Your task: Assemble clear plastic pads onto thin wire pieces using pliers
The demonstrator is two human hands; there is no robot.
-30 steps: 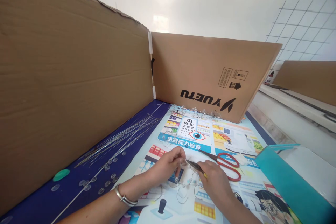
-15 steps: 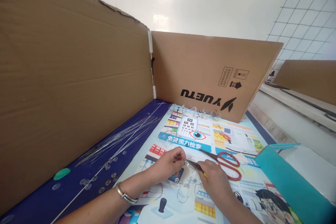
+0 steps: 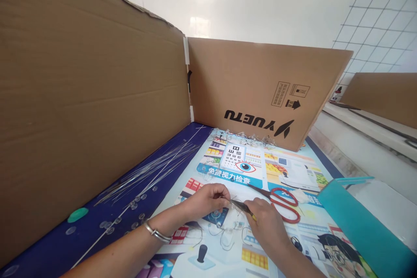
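Note:
My left hand (image 3: 208,202) pinches a thin wire between thumb and forefinger, close to the pliers' tips. In my right hand (image 3: 269,220) is a pair of pliers (image 3: 241,206) with dark jaws and a bit of yellow handle showing. Their jaws point left and meet the wire at my left fingertips; the exact grip is too small to make out. Below the hands hang bent wire loops (image 3: 226,241) with clear beads on them. Red-handled scissors (image 3: 285,204) lie just beyond my right hand, blades pointing left.
Straight wires (image 3: 153,169) and loose clear beads (image 3: 134,205) lie on the blue surface at left, near a green blob (image 3: 78,214). Cardboard panels (image 3: 260,82) stand left and behind. More beaded wire (image 3: 247,139) lies at the back. A teal box (image 3: 361,221) stands at right.
My left forearm and fingers have shifted slightly, with the fingertips still beside the pliers. My right hand and the pliers stay almost where they were. The view has tilted a little.

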